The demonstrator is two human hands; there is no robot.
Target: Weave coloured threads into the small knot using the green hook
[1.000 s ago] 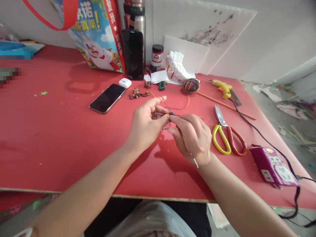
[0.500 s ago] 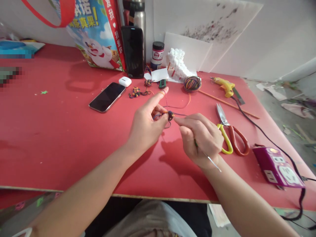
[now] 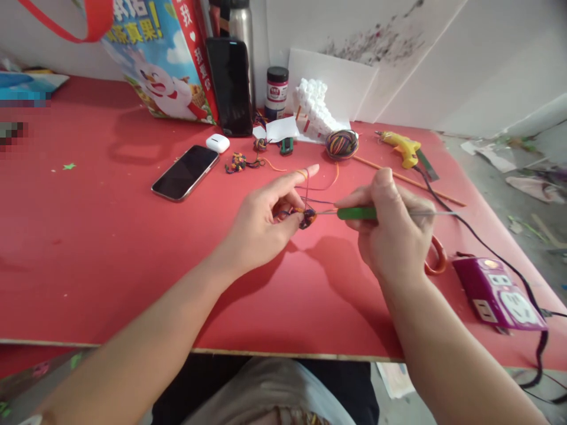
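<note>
Pinching the multicoloured yarn piece in the left fingers, near centre! Gripping the green-handled hook in the right fingers at three o'clock, pointing it to nine, at the piece! Spotting the yarn ball at one o'clock on the desk.

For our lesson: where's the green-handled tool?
Head view, right of centre: the green-handled tool is in the right hand, pointing toward the knotted cord.

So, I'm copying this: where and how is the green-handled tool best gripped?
Probably by its green handle, from the right, as the right hand does: it's thicker than the metal rods at either end, leaving one free toward the yarn piece.
</note>
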